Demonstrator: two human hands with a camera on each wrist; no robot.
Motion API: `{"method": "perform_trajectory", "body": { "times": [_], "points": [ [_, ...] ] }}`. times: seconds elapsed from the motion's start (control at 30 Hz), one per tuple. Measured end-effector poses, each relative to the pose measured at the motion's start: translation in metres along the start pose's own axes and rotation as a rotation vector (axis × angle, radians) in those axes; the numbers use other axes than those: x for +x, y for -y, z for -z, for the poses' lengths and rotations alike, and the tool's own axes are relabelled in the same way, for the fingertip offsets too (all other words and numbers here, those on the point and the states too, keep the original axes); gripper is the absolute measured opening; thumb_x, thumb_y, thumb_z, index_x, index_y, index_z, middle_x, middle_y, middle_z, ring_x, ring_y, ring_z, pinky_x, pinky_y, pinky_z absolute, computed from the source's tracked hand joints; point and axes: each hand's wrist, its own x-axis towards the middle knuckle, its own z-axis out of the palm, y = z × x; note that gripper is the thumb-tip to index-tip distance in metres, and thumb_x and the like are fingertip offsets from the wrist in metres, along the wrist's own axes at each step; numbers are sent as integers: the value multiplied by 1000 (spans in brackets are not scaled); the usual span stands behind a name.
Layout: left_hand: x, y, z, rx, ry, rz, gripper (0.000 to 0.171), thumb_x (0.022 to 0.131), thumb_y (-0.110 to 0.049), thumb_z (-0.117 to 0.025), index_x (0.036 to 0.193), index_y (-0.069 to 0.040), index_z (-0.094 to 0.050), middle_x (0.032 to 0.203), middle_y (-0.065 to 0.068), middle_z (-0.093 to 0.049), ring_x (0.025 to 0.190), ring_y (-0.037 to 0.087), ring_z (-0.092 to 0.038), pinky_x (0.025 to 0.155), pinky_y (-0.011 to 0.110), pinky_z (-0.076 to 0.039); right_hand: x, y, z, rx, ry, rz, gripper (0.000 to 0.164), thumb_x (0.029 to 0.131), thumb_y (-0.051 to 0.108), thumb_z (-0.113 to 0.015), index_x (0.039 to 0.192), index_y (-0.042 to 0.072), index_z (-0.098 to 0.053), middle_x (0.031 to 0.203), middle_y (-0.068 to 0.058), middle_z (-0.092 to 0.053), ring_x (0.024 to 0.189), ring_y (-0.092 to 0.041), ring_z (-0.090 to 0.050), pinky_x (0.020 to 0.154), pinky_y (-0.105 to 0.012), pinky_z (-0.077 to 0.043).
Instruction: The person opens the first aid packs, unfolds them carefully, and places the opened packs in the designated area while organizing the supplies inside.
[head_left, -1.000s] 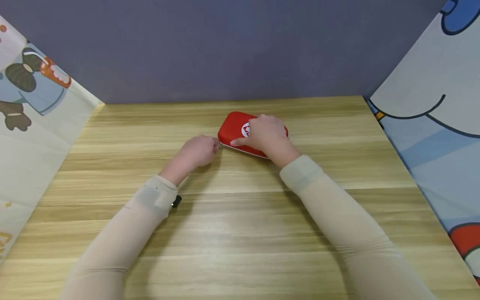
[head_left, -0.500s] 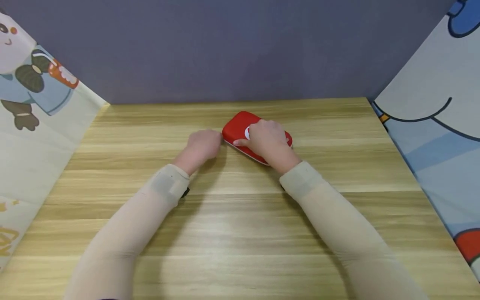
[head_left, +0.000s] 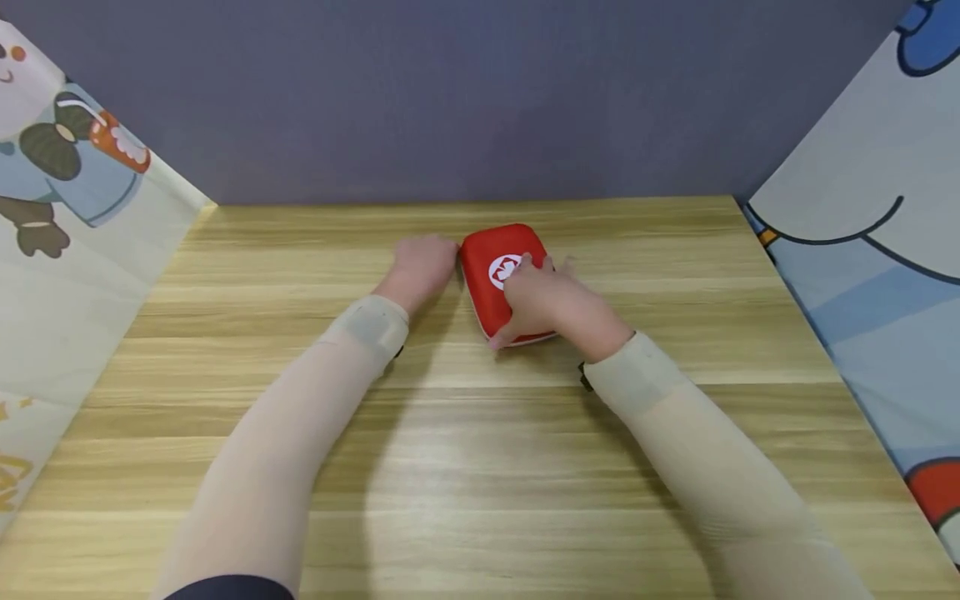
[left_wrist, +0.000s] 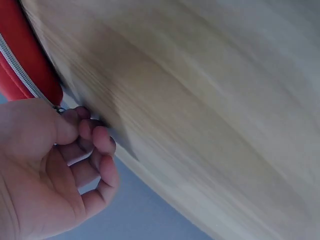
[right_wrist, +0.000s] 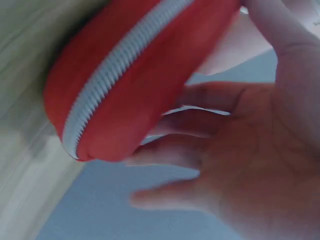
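A red zippered first-aid case (head_left: 491, 242) with a round white emblem lies on the wooden table, its long side running away from me. At its far left corner my left hand (head_left: 423, 265) has curled fingers. In the left wrist view, thumb and forefinger pinch the small zipper pull (left_wrist: 60, 109) at the end of the silver zipper (left_wrist: 21, 72). Over the case's near right part is my right hand (head_left: 551, 300), fingers spread and thumb at the near edge. The right wrist view has those fingers (right_wrist: 170, 150) fairly straight along the lid; their exact contact is blurred.
The wooden table (head_left: 450, 467) stretches toward me and to both sides. A grey-blue panel (head_left: 465, 100) stands along its far edge. Cartoon-printed panels rise at the left (head_left: 75, 275) and right (head_left: 847, 275).
The case has turned clockwise, its left end swinging to the far side. My left hand has moved forward and slightly right with the zipper pull. My right hand has loosened and spread its fingers.
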Motion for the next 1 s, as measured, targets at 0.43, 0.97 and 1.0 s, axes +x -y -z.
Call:
{"method": "perform_trajectory", "body": {
  "times": [0.43, 0.97, 1.0],
  "points": [
    [0, 21, 5, -268, 136, -154, 30, 112, -18, -46, 122, -10, -73, 122, 11, -73, 118, 31, -65, 106, 47, -52, -2, 4, 13, 50, 34, 4, 66, 79, 46, -93, 122, 5, -65, 120, -15, -60, 111, -27, -58, 103, -44, -54],
    [-27, 19, -5, -450, 190, -231, 34, 113, -18, -46, 83, -9, -57, 77, 2, -50, 85, 25, -53, 91, 40, -47, -2, 1, 9, 52, 6, 4, 76, 78, 51, -93, 130, 5, -63, 122, -14, -59, 117, -28, -56, 104, -44, -54],
    [-29, 18, -5, -453, 189, -232, 34, 113, -18, -47, 82, -9, -57, 76, 2, -50, 84, 25, -53, 91, 40, -47, -3, 1, 9, 50, 4, 4, 75, 78, 51, -93, 129, 5, -63, 121, -14, -59, 116, -28, -56, 104, -44, -54]
  ]
}}
